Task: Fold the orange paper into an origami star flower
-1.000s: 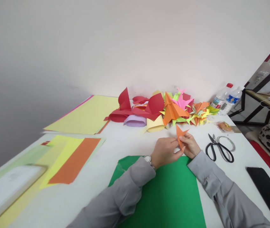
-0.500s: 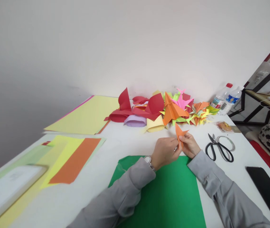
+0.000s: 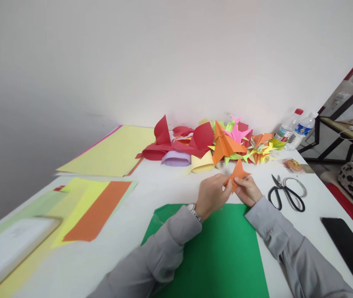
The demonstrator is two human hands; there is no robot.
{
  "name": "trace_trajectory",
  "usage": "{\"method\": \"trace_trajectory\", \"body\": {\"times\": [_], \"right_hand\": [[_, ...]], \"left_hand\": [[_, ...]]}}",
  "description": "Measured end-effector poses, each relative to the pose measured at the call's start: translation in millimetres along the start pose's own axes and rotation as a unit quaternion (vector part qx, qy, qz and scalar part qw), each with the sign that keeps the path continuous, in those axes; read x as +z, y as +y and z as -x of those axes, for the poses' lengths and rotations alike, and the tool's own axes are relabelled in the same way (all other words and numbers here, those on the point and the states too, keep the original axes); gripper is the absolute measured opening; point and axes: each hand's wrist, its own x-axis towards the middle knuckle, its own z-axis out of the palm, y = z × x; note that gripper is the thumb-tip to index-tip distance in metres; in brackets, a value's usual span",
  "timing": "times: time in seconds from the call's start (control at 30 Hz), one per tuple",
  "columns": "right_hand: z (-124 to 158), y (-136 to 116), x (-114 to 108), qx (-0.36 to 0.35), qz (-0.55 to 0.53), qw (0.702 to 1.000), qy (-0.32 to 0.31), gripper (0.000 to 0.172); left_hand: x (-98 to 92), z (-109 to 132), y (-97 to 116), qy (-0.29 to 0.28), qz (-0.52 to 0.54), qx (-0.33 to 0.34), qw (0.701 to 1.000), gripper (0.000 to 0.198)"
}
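Note:
Both of my hands pinch a small folded orange paper figure (image 3: 237, 173) just above the white table (image 3: 170, 186). My left hand (image 3: 211, 194) grips its left edge with thumb and fingers closed; a watch shows at that wrist. My right hand (image 3: 248, 189) holds the figure's right side from below. A green paper sheet (image 3: 216, 256) lies under my forearms, nearest to me.
A heap of folded paper figures and curled scraps (image 3: 213, 145) lies at the back by the wall. Black scissors (image 3: 284, 196) and a tape ring (image 3: 296, 185) lie to the right, two water bottles (image 3: 294, 128) behind. Coloured sheets (image 3: 95, 207) lie left, a dark phone (image 3: 346, 244) right.
The orange figure has been turned and opened wider between my fingers, and it sits slightly higher. My left hand shifted a little to the left.

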Motion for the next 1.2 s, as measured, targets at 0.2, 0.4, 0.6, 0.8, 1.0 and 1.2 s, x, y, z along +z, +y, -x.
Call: {"method": "trace_trajectory", "body": {"times": [0.2, 0.4, 0.6, 0.8, 1.0, 1.2], "right_hand": [[0.1, 2.5, 1.9, 0.003, 0.006, 1.000, 0.016, 0.029], [-0.9, 4.0, 0.9, 0.004, 0.006, 0.999, 0.037, 0.033], [-0.4, 1.9, 2.4, 0.022, 0.011, 0.999, 0.044, 0.026], [0.3, 3.6, 2.7, 0.025, 0.012, 0.999, 0.042, 0.026], [-0.6, 1.8, 1.2, 0.027, 0.003, 0.999, 0.044, 0.026], [0.0, -0.5, 4.1, 0.032, -0.010, 0.998, 0.053, 0.027]], "left_hand": [[0.9, -3.7, -8.6, 0.003, 0.051, -0.023, 0.998, 0.010], [1.4, -4.1, -10.2, -0.025, 0.028, -0.009, 0.999, 0.017], [-2.4, -8.0, -13.4, -0.081, 0.086, -0.063, 0.991, 0.023], [-5.9, -13.3, -20.0, -0.142, 0.185, -0.144, 0.962, 0.021], [-8.6, -17.6, -22.5, -0.144, 0.304, -0.269, 0.903, 0.028], [-11.3, -21.3, -25.0, -0.117, 0.309, -0.272, 0.904, 0.019]]}}
